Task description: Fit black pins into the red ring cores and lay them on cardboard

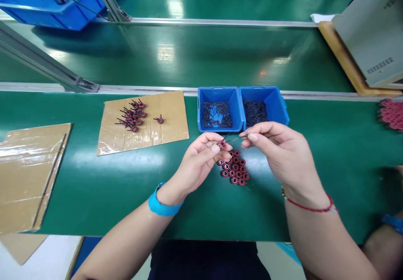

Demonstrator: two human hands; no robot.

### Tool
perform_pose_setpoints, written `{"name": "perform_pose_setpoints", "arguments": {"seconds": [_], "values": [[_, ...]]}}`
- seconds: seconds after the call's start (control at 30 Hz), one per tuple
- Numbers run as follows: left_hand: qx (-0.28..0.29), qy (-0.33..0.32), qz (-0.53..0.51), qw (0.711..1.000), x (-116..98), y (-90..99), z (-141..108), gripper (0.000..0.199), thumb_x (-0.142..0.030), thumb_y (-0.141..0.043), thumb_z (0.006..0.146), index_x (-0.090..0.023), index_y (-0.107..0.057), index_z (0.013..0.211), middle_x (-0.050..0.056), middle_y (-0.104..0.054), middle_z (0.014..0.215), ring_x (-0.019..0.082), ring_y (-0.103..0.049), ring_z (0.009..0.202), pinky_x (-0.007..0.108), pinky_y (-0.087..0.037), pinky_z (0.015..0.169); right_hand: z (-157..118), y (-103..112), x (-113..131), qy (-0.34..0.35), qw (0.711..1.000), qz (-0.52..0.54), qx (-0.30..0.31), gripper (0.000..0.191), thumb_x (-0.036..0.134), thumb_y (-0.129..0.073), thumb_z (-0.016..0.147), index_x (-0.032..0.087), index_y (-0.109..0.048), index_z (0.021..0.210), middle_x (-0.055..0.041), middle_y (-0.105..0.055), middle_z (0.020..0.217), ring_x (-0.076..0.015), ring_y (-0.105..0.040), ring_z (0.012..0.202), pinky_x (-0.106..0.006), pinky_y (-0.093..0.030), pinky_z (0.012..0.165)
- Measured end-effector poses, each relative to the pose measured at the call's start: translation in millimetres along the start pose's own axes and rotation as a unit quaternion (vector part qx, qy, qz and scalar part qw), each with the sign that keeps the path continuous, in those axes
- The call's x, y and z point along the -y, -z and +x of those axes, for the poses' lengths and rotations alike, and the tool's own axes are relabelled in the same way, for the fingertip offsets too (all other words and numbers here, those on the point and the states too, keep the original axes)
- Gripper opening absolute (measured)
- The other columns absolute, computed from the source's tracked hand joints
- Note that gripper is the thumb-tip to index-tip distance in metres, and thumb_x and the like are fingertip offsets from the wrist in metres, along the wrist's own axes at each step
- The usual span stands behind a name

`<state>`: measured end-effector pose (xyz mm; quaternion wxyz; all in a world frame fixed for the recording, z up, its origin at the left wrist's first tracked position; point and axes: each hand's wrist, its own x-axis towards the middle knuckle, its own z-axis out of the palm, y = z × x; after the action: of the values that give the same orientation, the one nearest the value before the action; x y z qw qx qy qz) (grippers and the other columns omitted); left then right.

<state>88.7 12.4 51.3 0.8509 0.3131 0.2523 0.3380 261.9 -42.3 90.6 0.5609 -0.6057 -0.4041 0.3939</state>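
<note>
likely light and stiff, the coil (223, 145) suits a rim grip; the left hand (195, 160) pinches it, the right hand (285, 156) pinches narrowly, contents unclear.

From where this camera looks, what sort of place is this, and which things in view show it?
Likely a small-parts assembly workshop or factory: many alike rings lie clustered, two blue bins hold many thin dark pieces, and all sit on a long green bench.
</note>
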Motion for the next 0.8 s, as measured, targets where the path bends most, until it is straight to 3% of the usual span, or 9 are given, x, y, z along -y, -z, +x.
{"name": "perform_pose_setpoints", "arguments": {"seconds": [0.37,0.5,0.57,0.7,0.8], "values": [[0.023,0.006,-0.013,1.0,1.0,0.6,-0.6,0.019,-0.024,-0.075,0.082,-0.017,-0.065,0.096,0.004,-0.075,0.087,0.013,-0.069,0.073,0.026,-0.053,0.074,-3.2,0.6,2.2,-0.012,1.0,0.0,0.028,0.007,0.027,-0.074,0.084,0.021,-0.072,0.082,-0.0019,-0.073,0.079,-0.0137,-0.07,0.069,-0.027,-0.059,0.066],[0.026,0.006,-0.012,1.0,1.4,1.0,-0.2,0.021,-0.025,-0.076,0.081,-0.017,-0.064,0.097,0.004,-0.075,0.089,0.013,-0.069,0.074,0.026,-0.054,0.075,-1.2,0.1,3.2,-0.028,0.998,-0.021,0.046,0.01,0.029,-0.076,0.081,0.02,-0.072,0.085,-0.0004,-0.071,0.07,-0.0117,-0.064,0.059,-0.025,-0.056,0.055],[0.019,0.006,-0.015,1.0,1.4,1.2,0.2,0.021,-0.024,-0.076,0.081,-0.017,-0.065,0.098,0.004,-0.074,0.091,0.012,-0.069,0.074,0.026,-0.054,0.076,0.6,0.9,1.5,-0.037,0.998,-0.011,0.048,0.014,0.028,-0.077,0.081,0.02,-0.073,0.092,-0.0009,-0.073,0.074,-0.011,-0.064,0.057,-0.024,-0.056,0.053],[0.0,0.006,-0.023,1.0,1.9,1.2,1.5,0.021,-0.022,-0.074,0.082,-0.016,-0.069,0.101,0.006,-0.074,0.097,0.013,-0.07,0.078,0.028,-0.055,0.081,3.8,3.1,-3.8,-0.045,0.998,0.033,0.029,0.019,0.026,-0.078,0.081,0.021,-0.074,0.098,-0.0031,-0.076,0.087,-0.0133,-0.071,0.07,-0.028,-0.062,0.064],[-0.005,0.005,-0.015,1.0,3.9,1.0,2.3,0.02,-0.02,-0.074,0.082,-0.016,-0.07,0.101,0.006,-0.075,0.1,0.015,-0.072,0.082,0.03,-0.055,0.085,4.3,2.2,-6.0,-0.049,0.998,0.037,0.0,0.013,0.023,-0.076,0.082,0.021,-0.075,0.094,-0.002,-0.076,0.083,-0.0139,-0.073,0.071,-0.029,-0.063,0.07]]}}
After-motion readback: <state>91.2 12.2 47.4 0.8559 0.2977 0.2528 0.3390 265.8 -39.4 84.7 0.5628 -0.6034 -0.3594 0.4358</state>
